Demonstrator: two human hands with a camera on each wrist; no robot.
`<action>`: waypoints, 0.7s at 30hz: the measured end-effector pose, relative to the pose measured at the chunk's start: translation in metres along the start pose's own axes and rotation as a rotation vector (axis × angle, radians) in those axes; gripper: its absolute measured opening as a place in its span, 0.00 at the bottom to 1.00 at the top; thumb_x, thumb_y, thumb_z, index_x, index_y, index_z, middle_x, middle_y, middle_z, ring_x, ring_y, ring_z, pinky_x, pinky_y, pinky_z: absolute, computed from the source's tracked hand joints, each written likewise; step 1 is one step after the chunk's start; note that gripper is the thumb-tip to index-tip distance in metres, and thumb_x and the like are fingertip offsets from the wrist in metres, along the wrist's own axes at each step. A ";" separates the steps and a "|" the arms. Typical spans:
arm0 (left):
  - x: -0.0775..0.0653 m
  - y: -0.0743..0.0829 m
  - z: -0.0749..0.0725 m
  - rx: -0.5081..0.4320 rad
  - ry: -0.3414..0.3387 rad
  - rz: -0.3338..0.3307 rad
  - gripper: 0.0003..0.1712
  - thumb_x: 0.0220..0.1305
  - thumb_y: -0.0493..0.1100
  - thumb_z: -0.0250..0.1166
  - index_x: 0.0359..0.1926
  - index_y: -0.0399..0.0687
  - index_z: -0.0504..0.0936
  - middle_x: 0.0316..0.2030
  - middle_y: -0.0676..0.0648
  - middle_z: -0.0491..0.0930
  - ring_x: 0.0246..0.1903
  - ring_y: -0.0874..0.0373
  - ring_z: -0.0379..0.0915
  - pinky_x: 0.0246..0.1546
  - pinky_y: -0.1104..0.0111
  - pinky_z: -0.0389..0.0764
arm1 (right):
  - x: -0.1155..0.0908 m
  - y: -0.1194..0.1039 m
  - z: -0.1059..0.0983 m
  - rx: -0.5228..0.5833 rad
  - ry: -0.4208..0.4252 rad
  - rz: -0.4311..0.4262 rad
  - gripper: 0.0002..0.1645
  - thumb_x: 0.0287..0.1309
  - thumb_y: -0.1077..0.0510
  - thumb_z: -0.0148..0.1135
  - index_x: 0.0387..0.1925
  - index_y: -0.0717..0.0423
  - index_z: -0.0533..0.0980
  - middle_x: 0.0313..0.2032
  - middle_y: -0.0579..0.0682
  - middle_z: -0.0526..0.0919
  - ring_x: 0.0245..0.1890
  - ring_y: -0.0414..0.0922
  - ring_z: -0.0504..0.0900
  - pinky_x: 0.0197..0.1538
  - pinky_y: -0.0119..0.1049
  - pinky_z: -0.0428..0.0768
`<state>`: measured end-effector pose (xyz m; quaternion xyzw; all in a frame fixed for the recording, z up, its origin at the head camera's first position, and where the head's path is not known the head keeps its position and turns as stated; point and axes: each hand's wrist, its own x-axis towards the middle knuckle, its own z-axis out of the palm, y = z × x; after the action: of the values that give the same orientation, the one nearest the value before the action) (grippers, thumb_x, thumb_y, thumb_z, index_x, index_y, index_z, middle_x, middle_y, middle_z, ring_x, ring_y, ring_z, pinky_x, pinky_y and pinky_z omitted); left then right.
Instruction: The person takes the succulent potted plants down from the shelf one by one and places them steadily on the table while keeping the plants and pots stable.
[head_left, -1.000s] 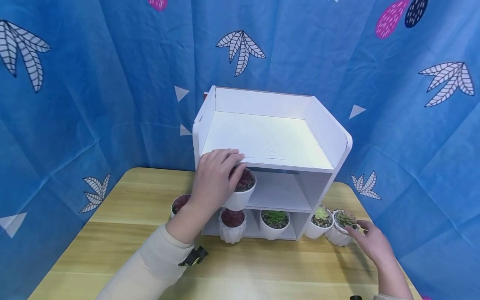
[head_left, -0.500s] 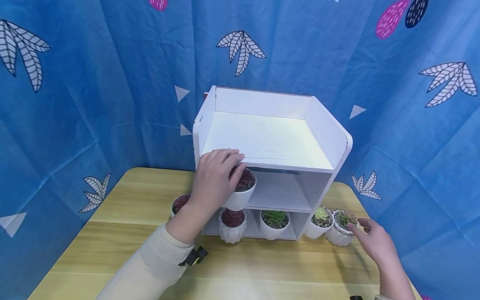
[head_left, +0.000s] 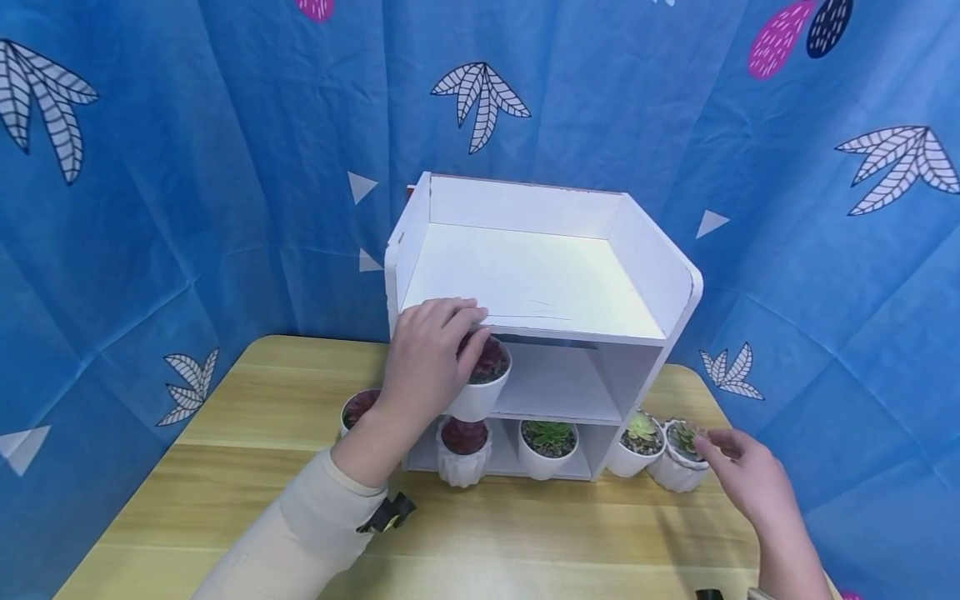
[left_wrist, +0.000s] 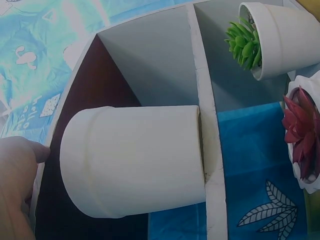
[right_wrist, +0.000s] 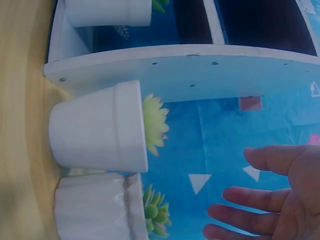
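My left hand [head_left: 427, 358] rests at the front edge of the white shelf's top board, just above a white pot [head_left: 477, 400] with a dark red succulent. That pot stands on the middle level near its front edge; the left wrist view shows the fingers [left_wrist: 17, 165] apart from the pot [left_wrist: 132, 162]. My right hand [head_left: 752, 479] hovers beside a textured white pot [head_left: 677, 473] with a green succulent, right of the shelf. In the right wrist view its fingers [right_wrist: 247, 217] are spread, holding nothing. A smooth pot [right_wrist: 100, 127] with a pale green succulent stands alongside.
The white shelf [head_left: 525, 267] stands on a wooden table [head_left: 487, 542] before a blue patterned curtain [head_left: 562, 100]. On its bottom level are a red succulent pot [head_left: 463, 465] and a green succulent pot [head_left: 547, 460]. Another red succulent pot [head_left: 358, 406] is partly hidden behind my left forearm.
My right hand has shifted slightly up in the head view, staying beside the textured pot. My left hand and the pots have not visibly moved.
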<state>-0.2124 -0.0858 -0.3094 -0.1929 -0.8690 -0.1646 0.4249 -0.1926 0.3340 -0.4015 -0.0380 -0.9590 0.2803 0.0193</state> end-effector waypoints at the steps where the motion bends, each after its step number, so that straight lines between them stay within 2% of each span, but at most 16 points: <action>1: 0.000 0.000 0.000 0.000 0.001 0.000 0.18 0.61 0.54 0.59 0.49 0.55 0.79 0.49 0.52 0.78 0.51 0.57 0.70 0.51 0.60 0.68 | 0.000 -0.001 0.000 0.002 0.001 -0.001 0.49 0.57 0.27 0.40 0.59 0.64 0.65 0.56 0.69 0.69 0.54 0.67 0.67 0.45 0.56 0.71; 11: 0.000 0.001 -0.001 -0.002 0.015 0.003 0.18 0.58 0.52 0.63 0.49 0.55 0.80 0.49 0.52 0.78 0.51 0.56 0.71 0.51 0.59 0.68 | -0.002 -0.016 0.000 0.021 0.047 -0.036 0.46 0.58 0.28 0.42 0.58 0.64 0.67 0.53 0.67 0.73 0.52 0.65 0.69 0.46 0.54 0.71; 21: 0.000 0.002 0.001 -0.002 0.016 -0.003 0.17 0.59 0.53 0.62 0.48 0.56 0.80 0.48 0.53 0.78 0.51 0.57 0.71 0.51 0.60 0.68 | -0.005 -0.032 -0.004 0.055 0.142 -0.099 0.40 0.60 0.32 0.45 0.54 0.62 0.71 0.49 0.65 0.76 0.50 0.63 0.73 0.43 0.53 0.73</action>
<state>-0.2122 -0.0839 -0.3096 -0.1906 -0.8657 -0.1676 0.4314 -0.1893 0.3087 -0.3807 -0.0097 -0.9478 0.3017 0.1023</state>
